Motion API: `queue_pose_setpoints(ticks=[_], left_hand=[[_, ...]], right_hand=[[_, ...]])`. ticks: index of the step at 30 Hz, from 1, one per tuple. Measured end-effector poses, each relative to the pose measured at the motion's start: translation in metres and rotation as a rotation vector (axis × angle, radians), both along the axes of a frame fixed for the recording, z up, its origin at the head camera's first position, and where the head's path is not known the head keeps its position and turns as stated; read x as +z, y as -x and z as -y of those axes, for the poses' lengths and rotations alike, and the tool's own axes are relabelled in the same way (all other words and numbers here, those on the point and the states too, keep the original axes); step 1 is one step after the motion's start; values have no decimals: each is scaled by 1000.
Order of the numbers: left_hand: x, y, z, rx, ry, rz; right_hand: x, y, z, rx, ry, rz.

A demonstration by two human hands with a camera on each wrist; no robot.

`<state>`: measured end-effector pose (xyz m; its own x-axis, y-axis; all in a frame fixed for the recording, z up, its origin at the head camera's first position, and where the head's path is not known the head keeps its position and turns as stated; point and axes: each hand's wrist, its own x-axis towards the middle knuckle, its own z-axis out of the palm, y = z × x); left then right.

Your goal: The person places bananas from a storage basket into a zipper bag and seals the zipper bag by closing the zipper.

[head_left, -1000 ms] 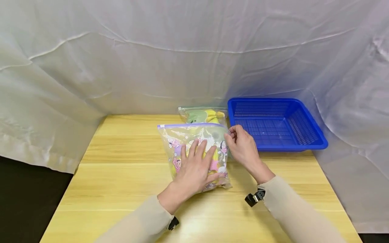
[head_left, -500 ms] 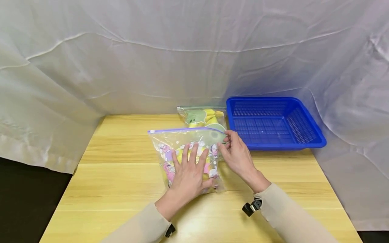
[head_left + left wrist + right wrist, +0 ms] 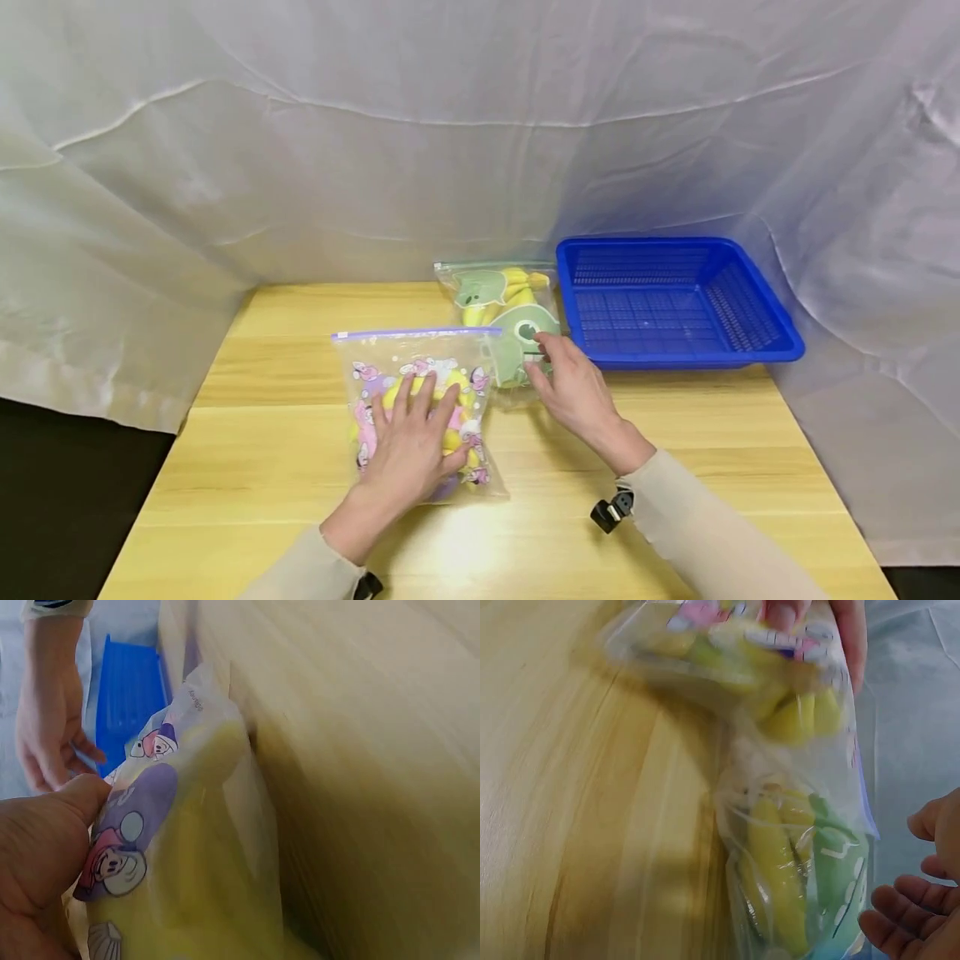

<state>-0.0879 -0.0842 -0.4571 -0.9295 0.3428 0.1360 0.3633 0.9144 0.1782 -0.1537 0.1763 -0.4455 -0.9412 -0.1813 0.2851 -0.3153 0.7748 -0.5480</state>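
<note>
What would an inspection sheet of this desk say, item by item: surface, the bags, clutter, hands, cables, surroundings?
Surface: pale wooden table, with glare near the front edge.
Job's things: clear zip bag with pink cartoon prints, lying flat with yellow contents; clear zip bag with green cartoon prints behind it, holding yellow banana-shaped pieces.
Clutter: blue perforated plastic basket at the back right, nothing seen inside.
Hands: left hand rests flat on the pink-print bag; right hand, fingers relaxed, at the green-print bag's near edge, contact unclear.
Cables: nothing seen; a small black device sits at the right wrist.
Surroundings: white draped sheet behind and at both sides.
</note>
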Motion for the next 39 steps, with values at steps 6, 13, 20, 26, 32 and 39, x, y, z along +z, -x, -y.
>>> queue_pose_setpoints(ticks=[6,13,20,26,32,39], left_hand=[[4,11,28,-17,2,42],[15,36,58,-55,-11,178],[21,63,75,114,-16,189],[19,53,77,394,-46,143],[13,41,77,458,-22,269],[0,57,85,390,-44,213]], right_hand=[[-7,7,2,49,-98,-14],[-15,19,7,85,-226,20],[-27,23,15,76,-280,138],[-34,20,16,90,-271,117],[-35,18,14,100,-277,87],[-45,8,9,125,-265,-31]])
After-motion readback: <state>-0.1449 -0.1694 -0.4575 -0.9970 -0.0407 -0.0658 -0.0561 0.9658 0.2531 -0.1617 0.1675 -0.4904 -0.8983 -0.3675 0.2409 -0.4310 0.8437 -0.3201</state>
